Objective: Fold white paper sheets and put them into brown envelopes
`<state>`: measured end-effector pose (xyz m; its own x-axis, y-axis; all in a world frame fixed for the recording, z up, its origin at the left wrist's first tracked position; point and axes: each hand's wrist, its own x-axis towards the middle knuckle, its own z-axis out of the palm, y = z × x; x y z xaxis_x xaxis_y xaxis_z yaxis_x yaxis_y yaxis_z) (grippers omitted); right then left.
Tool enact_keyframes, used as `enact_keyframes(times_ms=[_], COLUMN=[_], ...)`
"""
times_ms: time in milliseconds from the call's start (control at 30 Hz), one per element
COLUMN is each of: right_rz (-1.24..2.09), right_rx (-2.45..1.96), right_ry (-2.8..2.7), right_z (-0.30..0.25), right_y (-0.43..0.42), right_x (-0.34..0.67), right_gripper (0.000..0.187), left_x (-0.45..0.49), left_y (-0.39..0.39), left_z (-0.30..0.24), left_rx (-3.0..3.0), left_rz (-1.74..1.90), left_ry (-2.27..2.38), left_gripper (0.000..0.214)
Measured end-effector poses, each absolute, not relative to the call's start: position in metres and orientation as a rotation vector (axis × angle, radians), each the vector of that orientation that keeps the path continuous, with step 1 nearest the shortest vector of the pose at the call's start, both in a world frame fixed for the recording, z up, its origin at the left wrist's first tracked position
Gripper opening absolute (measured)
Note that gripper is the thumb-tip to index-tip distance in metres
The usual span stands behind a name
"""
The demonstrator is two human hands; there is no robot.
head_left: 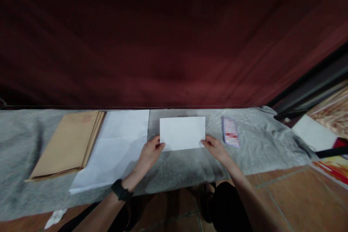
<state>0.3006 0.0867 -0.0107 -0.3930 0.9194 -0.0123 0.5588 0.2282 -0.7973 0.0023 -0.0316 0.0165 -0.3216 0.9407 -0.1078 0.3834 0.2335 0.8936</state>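
Note:
A white sheet of paper (182,133), shaped like a wide rectangle, is held level between both my hands above the grey cloth. My left hand (150,151) pinches its lower left corner, thumb on top. At the lower right corner, my right hand (214,147) grips the sheet the same way. Left of it lies a stack of larger white paper (119,145) with a crease across it. Brown envelopes (66,137) are piled at the far left, beside the white stack. A small pale packet (231,131), blurred with a red mark, rests to the right of my right hand.
Grey cloth (258,137) covers the low surface. A dark red fabric (168,43) rises behind it. Tiled floor (307,192) shows in front, with a white scrap (56,218) at the lower left. A colourful printed item (334,168) lies at the right.

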Motion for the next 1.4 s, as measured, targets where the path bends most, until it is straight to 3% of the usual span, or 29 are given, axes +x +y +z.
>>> enact_keyframes(times_ms=[333, 733, 1067, 1267, 1400], right_rz=[1.53, 1.15, 1.512, 1.612, 1.634], right_rx=[-1.265, -1.355, -1.192, -1.17, -1.076], right_ry=[-1.843, -1.991, -1.775, -1.948, -2.047], right_z=[0.003, -0.004, 0.016, 0.023, 0.025], right_y=[0.087, 0.089, 0.086, 0.077, 0.076], right_x=[0.304, 0.298, 0.302, 0.313, 0.315], right_gripper=[0.036, 0.037, 0.032, 0.037, 0.034], left_x=[-0.003, -0.005, -0.011, -0.024, -0.024], left_y=[-0.033, -0.023, -0.026, -0.035, -0.035], left_z=[0.026, 0.017, 0.04, 0.043, 0.044], left_rx=[0.922, 1.055, 1.008, 1.187, 1.366], left_rz=[1.073, 1.019, 1.181, 0.885, 0.757], left_ry=[1.566, 1.812, 1.494, 1.414, 1.365], left_gripper=[0.034, 0.035, 0.032, 0.039, 0.029])
